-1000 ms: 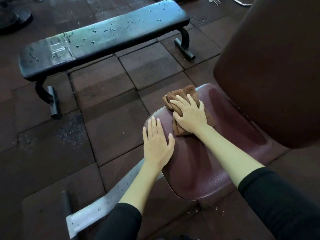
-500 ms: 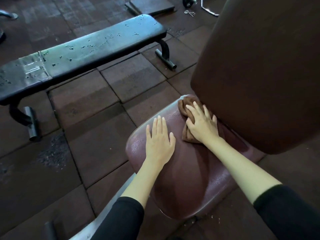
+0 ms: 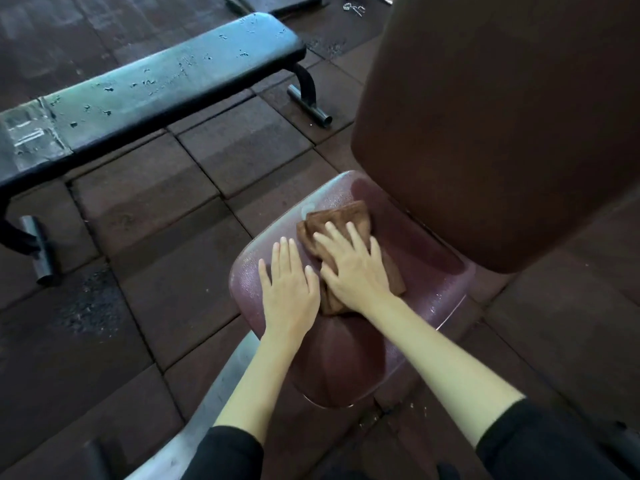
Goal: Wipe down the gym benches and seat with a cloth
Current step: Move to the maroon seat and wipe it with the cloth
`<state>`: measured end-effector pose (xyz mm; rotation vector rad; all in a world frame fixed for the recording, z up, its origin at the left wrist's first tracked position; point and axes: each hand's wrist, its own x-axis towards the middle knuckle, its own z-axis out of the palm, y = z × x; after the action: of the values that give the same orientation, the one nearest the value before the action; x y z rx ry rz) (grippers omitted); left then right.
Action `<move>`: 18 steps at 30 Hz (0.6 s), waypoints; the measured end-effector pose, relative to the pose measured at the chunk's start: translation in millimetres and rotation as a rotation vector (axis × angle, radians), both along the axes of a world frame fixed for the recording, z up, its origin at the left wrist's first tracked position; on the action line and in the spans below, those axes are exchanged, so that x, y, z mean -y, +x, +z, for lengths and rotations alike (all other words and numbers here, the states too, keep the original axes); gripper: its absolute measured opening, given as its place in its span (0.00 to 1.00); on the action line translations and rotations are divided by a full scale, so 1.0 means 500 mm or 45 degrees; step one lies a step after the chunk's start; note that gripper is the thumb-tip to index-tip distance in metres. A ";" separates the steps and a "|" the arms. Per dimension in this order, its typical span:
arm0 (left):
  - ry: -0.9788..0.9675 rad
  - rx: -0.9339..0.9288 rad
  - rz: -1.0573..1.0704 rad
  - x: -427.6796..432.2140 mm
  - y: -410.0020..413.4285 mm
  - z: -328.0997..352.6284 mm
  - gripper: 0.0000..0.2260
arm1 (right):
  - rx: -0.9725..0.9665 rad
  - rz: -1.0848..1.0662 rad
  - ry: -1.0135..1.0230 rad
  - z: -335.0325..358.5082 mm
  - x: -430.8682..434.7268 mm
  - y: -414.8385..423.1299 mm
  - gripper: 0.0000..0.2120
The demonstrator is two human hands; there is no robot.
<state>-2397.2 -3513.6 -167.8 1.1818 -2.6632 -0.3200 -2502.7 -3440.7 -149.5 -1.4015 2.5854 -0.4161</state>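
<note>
Head view: the brown cloth (image 3: 346, 216), judged soft and light, is pressed mid-fold under the flat, spread grip of the right hand (image 3: 353, 271); the left hand (image 3: 289, 285) is laid flat, holding nothing, on the seat (image 3: 346, 358).

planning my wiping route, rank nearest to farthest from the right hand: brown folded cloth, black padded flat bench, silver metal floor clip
1. brown folded cloth, under right hand
2. black padded flat bench, upper left
3. silver metal clip, top edge
</note>
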 end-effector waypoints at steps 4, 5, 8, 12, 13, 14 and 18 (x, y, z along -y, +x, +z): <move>0.031 0.005 -0.049 -0.046 0.026 0.001 0.26 | 0.011 0.146 0.022 -0.003 -0.067 0.024 0.27; 0.028 0.019 -0.076 -0.057 0.028 0.003 0.26 | 0.003 0.159 0.017 0.000 -0.083 0.015 0.27; 0.014 0.042 -0.144 -0.081 0.020 0.006 0.27 | -0.030 0.146 0.046 0.006 -0.123 -0.026 0.27; 0.015 0.078 -0.213 -0.108 -0.002 0.011 0.27 | 0.014 -0.041 0.093 0.011 -0.156 -0.108 0.27; 0.012 0.083 -0.237 -0.115 -0.008 0.011 0.27 | 0.001 -0.082 0.081 0.012 -0.160 -0.119 0.27; 0.008 0.087 -0.263 -0.124 -0.013 0.012 0.27 | -0.005 -0.110 0.074 0.012 -0.162 -0.124 0.27; -0.014 0.091 -0.315 -0.152 -0.021 0.010 0.27 | 0.038 -0.208 0.043 0.009 -0.168 -0.096 0.26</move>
<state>-2407.8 -3437.7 -162.7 0.8760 -2.8741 -0.3070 -2550.7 -3356.8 -145.1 -1.1689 2.6789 -0.4111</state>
